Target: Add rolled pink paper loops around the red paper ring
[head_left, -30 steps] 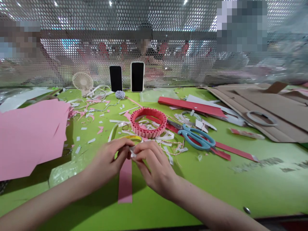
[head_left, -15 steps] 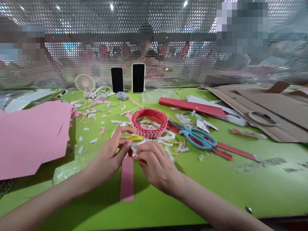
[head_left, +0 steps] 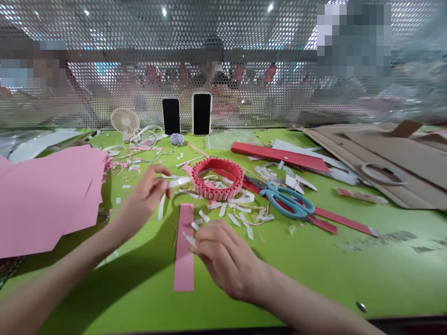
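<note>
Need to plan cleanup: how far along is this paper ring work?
Done: a pleated pink paper ring looks formed. In hand: the left hand holds a white paper strip, the right hand pinches a white scrap. Remaining: a pink paper strip lies flat, beside pink sheets.

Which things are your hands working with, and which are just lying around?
Working with:
- white paper strip held in the left hand
- white paper scrap pinched by the right hand
- pink paper strip beside that scrap

Lying around:
- pleated pink paper ring
- blue-handled scissors
- red card strip
- phones
- small fan
- cardboard sheets
</note>
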The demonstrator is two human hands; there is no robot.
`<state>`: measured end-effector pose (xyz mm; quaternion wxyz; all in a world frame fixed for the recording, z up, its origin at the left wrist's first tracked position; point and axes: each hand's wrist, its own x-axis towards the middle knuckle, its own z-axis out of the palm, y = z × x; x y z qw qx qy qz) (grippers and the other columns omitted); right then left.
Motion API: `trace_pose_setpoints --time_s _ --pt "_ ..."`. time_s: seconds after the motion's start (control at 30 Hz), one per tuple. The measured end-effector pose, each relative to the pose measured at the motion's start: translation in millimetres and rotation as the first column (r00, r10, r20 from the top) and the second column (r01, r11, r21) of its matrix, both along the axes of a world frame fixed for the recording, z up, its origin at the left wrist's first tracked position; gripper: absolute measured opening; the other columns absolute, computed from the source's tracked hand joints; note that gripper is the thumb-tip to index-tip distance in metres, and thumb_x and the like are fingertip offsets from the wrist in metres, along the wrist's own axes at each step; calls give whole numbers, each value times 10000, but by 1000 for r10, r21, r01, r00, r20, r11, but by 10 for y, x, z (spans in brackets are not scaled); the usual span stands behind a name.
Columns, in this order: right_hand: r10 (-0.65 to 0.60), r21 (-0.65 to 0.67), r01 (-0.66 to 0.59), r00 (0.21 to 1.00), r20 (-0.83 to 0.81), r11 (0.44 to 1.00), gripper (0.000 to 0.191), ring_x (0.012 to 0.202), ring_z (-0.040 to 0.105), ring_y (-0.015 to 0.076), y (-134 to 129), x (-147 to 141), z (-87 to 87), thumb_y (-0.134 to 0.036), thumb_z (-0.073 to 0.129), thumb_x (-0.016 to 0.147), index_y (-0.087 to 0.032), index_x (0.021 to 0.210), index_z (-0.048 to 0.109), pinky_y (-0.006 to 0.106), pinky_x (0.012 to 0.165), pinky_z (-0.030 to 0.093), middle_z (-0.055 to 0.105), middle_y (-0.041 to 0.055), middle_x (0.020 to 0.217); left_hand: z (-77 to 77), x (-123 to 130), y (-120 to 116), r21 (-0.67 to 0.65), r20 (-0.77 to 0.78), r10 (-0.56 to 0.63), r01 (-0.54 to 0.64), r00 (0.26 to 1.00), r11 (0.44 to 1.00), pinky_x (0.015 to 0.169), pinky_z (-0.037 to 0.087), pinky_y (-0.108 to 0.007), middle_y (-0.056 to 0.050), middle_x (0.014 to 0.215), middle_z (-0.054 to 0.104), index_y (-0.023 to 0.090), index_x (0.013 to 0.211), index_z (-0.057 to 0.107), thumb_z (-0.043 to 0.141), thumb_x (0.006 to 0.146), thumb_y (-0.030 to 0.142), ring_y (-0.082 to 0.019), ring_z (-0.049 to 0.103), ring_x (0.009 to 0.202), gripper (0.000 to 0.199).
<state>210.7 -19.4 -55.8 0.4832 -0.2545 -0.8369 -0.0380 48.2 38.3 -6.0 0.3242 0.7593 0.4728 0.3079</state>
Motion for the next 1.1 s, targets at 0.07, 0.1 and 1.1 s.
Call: trace_pose_setpoints --time_s 0.07,0.1,1.1 --pt "-6 -36 5 999 -34 999 165 701 487 161 6 -5 -2 23 456 749 -129 812 447 294 585 473 552 75 724 10 -60 59 110 -46 42 -37 998 993 495 362 -236 37 614 512 201 950 377 332 851 200 -115 471 502 109" --pt "-33 -62 29 997 -69 998 166 699 485 157 19 -6 -1 19 460 752 -139 801 444 289 583 470 545 68 721 7 -75 74 163 -104 40 -23 994 986 513 379 -240 30 622 526 195 957 383 334 853 206 -124 497 532 116" --pt "-186 -302 157 980 -71 940 291 856 505 197 100 63 -12 -70 445 791 -157 1065 402 361 702 491 501 109 934 -90 -1817 -284 366 -880 387 -125 275 922 926 258 -509 -172 1279 446 118 1196 433 328 803 254 -337 361 1194 429"
